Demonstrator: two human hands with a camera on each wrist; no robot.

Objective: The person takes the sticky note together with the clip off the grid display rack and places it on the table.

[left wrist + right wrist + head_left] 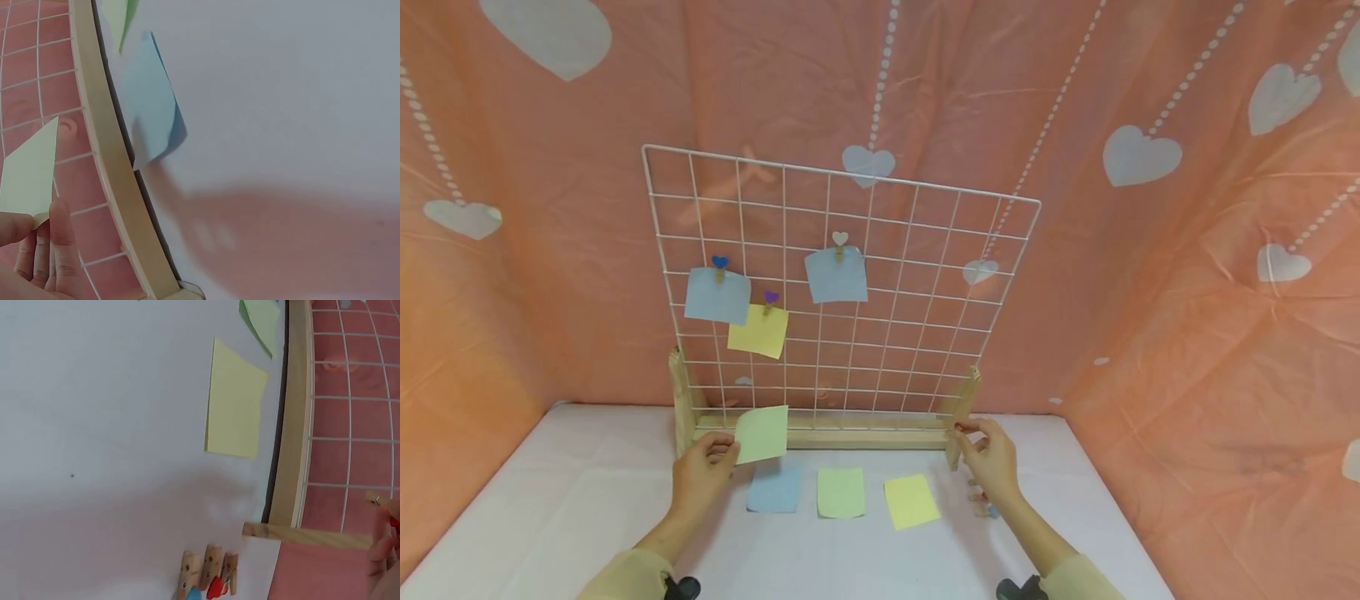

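My left hand pinches a pale green sticky note by its lower left edge, raised in front of the lower left of a white wire grid panel. My right hand, near the right foot of the panel's wooden stand, holds a small wooden clothespin with a red decoration, partly hidden by the fingers and cut off by the frame. On the grid hang a left blue note, a yellow note and a second blue note, each clipped with a heart-topped clothespin.
A blue note, a green note and a yellow note lie in a row on the white table. Several wooden clothespins lie under the right forearm. Orange heart-patterned cloth encloses the back and sides.
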